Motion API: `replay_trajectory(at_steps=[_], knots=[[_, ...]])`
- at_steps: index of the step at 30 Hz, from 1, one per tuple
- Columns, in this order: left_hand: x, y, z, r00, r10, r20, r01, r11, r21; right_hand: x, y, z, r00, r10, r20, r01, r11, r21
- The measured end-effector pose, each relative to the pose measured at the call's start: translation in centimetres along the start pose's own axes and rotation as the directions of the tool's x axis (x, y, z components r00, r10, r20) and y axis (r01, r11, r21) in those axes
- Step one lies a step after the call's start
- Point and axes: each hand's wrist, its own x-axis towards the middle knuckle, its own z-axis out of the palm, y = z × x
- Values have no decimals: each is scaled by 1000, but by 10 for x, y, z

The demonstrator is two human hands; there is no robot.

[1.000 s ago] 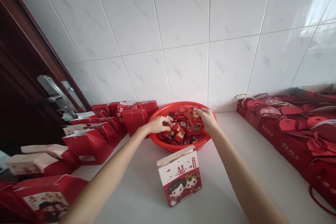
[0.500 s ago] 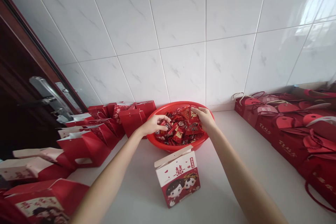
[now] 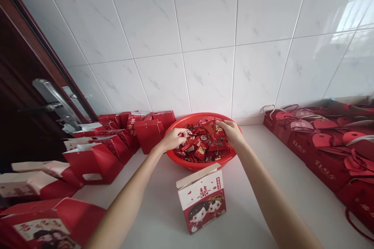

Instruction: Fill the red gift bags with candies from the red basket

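Fingers of the left hand (image 3: pixel 175 139) have curled inward since the earlier frame, where they were spread more loosely over the sweets; the right hand (image 3: pixel 230 133) has kept nearly the same place. Both hands are over the round, red plastic basket with perforated sides (image 3: pixel 187 162), which sits on the pale, smooth bench (image 3: pixel 248 210) and carries a heap of small, shiny red wrapped sweets (image 3: pixel 201 151). At the basket's 9 o'clock, the left hand is narrow, its fingertips bent down beside the heap; whether it grips a sweet I cannot tell. At about 2 o'clock, the right hand holds a red packet with gold print (image 3: pixel 212 128) between thumb and fingers. At 6 o'clock, just in front of the basket, a red-and-white cardboard box with two cartoon figures (image 3: pixel 203 206) stands upright, its top flap raised. Red paper gift bags (image 3: pixel 96 163) line up from the basket's 10 o'clock to its 8 o'clock, while red gift boxes with cord handles (image 3: pixel 309 155) form a row from 3 to 4 o'clock. White marbled wall tiles (image 3: pixel 209 81) rise at 12 o'clock.
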Motion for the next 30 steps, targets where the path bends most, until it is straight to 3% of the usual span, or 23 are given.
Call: replay_trajectory(at_steps=[3,8,13,17,24,30], knots=[[0,-1,-2,999,30,-13,-30,997,-77,0,0,0,1000,6,-2,-6,1000,-6],[0,-7,-5,982,158,-102,-165,984,-71,2,4,-2,1000,-27,4,27,999,-32],[-10,-3,-3,961,130,-246,-205,928,-311,-1,2,-1,996,-86,14,86,996,-14],[-29,13,1,945,103,-310,-239,864,-443,-16,-11,5,991,-123,54,118,990,79],[-70,63,20,898,216,-383,-374,833,-408,-73,-39,21,965,-205,162,235,952,-196],[-89,85,33,870,245,-428,-428,808,-406,-111,-53,34,949,-251,190,282,945,-164]])
